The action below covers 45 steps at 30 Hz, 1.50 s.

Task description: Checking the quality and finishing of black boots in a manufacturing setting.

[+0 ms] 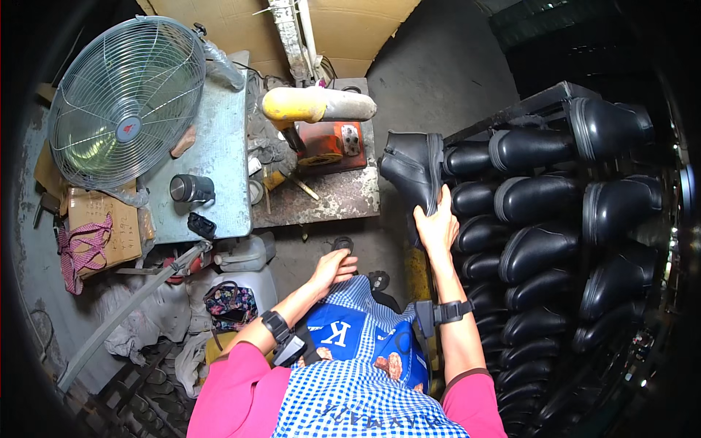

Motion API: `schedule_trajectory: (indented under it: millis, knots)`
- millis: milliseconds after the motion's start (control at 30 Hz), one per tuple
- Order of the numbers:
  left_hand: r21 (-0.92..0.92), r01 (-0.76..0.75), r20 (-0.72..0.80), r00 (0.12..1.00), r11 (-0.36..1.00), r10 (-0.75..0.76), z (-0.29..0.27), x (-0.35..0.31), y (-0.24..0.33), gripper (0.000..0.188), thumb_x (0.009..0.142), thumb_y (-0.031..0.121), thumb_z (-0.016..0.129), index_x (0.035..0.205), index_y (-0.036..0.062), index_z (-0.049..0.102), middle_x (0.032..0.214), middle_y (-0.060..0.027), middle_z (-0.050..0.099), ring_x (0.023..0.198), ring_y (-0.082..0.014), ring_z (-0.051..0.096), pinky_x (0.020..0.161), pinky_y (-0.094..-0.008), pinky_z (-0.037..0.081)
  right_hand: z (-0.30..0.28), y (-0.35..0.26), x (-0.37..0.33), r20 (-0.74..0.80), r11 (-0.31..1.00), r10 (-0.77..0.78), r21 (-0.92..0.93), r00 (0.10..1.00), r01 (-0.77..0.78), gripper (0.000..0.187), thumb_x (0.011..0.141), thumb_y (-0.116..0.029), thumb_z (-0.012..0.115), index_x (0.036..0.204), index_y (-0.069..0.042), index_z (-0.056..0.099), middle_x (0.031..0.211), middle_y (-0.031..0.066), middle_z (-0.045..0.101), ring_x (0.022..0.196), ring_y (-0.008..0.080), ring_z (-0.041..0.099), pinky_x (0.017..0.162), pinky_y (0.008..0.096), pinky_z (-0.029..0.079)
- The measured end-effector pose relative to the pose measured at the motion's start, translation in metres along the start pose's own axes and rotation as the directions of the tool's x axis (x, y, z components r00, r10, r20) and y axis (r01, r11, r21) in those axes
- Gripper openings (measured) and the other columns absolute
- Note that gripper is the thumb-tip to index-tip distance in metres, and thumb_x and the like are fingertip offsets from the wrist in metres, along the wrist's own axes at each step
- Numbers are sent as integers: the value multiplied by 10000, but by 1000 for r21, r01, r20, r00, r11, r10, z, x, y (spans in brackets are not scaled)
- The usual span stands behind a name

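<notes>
R hand (438,228) fingers clamped on near end of blk boot (410,164), most of it sticking out just far of them, beside rack (546,101) on right; rack holds rows of other boots (537,201); L hand (334,271) by checked apron (350,379), fingers bent & close together, can't tell if gripping; on left, cardboard box (123,232) w/ pink cloth (82,252) over it, contents hidden; dk flask (188,189) on tabletop (228,160), inside not visible; floral bag (229,303) nearer, ditto.
</notes>
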State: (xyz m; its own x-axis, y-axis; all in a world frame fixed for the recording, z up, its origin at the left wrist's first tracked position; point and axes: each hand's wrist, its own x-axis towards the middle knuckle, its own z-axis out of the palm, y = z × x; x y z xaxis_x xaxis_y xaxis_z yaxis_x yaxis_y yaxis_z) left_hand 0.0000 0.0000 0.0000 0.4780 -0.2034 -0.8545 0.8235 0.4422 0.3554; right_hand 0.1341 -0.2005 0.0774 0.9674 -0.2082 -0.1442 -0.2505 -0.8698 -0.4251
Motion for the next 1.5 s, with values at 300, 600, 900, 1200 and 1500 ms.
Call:
schedule_trajectory:
  millis: [300, 600, 900, 1200, 1500]
  knots:
    - [-2, -19, -131, 991, 1000, 18, -36, -3, -13, 354, 896, 208, 380, 1185, 7, 415, 1040, -144, 567, 873, -203, 586, 704, -282, 510, 17, -29, 59, -62, 998, -38, -53, 997, 35, 709, 674, -246, 619, 1282, -91, 287, 793, 213, 613, 730, 390, 590, 698, 458, 451]
    - [-21, -74, -114, 991, 997, 72, -30, 3, -8, 334, 899, 197, 393, 1168, 2, 426, 1019, -136, 575, 856, -194, 588, 694, -285, 504, 26, -45, 82, -51, 996, -75, -44, 996, 73, 710, 683, -251, 611, 1285, -80, 276, 723, 209, 606, 694, 383, 593, 677, 450, 456]
    - [20, -61, -98, 993, 998, 63, -23, 2, -2, 334, 897, 204, 409, 1173, 17, 435, 1025, -136, 579, 858, -208, 594, 692, -287, 505, 5, -33, 49, -123, 1000, -9, 11, 992, 10, 700, 674, -249, 631, 1280, -113, 311, 862, 213, 605, 813, 347, 592, 732, 397, 459]
    - [88, -69, -53, 996, 994, 74, -8, 10, 17, 314, 887, 192, 401, 1138, 10, 451, 1022, -129, 579, 814, -196, 605, 663, -271, 518, -90, 40, -74, 99, 363, 3, 927, 995, -94, 637, 653, 26, 642, 1224, 56, 361, 1074, 117, 526, 950, 172, 521, 851, 270, 404]
    - [210, -114, 117, 989, 971, 91, 58, 8, 39, 292, 887, 186, 411, 1117, 20, 479, 972, -113, 596, 768, -157, 603, 621, -239, 516, -121, 61, -130, 160, 72, -43, 985, 986, -156, 764, 584, -111, 698, 1241, 57, 346, 1156, 119, 490, 1061, 194, 474, 943, 299, 328]
